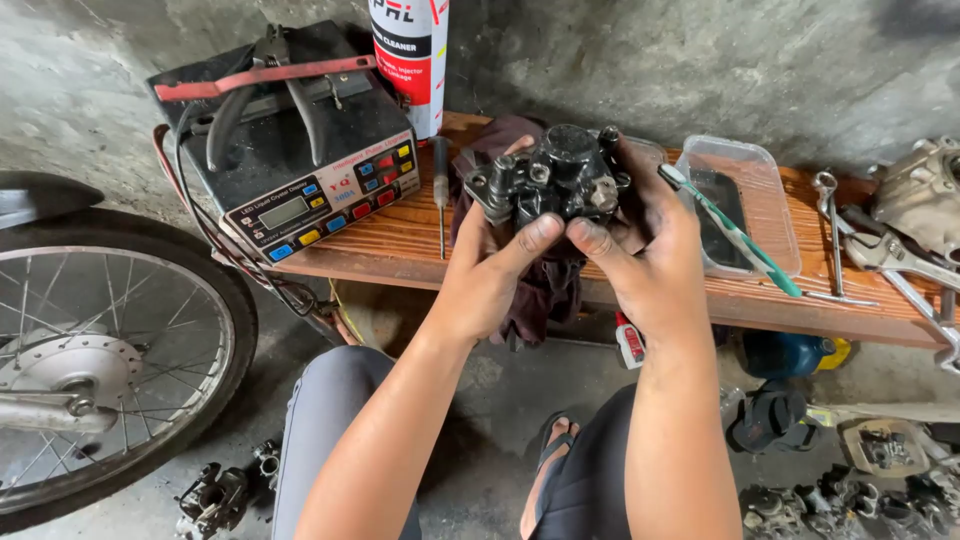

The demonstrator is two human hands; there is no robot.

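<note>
Black cast metal part (555, 182), a small engine piece with round ports and bolt bosses, is held up in both hands above the front edge of a wooden bench (400, 245). Left hand (490, 275) grips it from below and from the left side, thumb pressed against the lower face. Right hand (645, 250) is closed on the right side, thumb meeting the left thumb under the part, fingers wrapped behind it. Right hand also carries a green toothbrush (735, 235), which slants away to the right over a clear plastic tray (775, 205). A dark maroon rag (540, 290) hangs beneath and behind the part, draped over the bench edge.

On the bench, left of the hands, stands a black battery charger (300, 170) with coloured buttons; pliers with a red strap (265, 90) lie on top of it. A white spray can (412, 60) stands behind, against the concrete wall. A screwdriver (440, 195) lies between the charger and the rag. Wrenches (835, 235) lie at the right end, beside a grey engine casting (920, 195).

A spoked wheel (100, 370) stands at lower left. Small metal parts (860, 490) are scattered on the floor at lower right.
</note>
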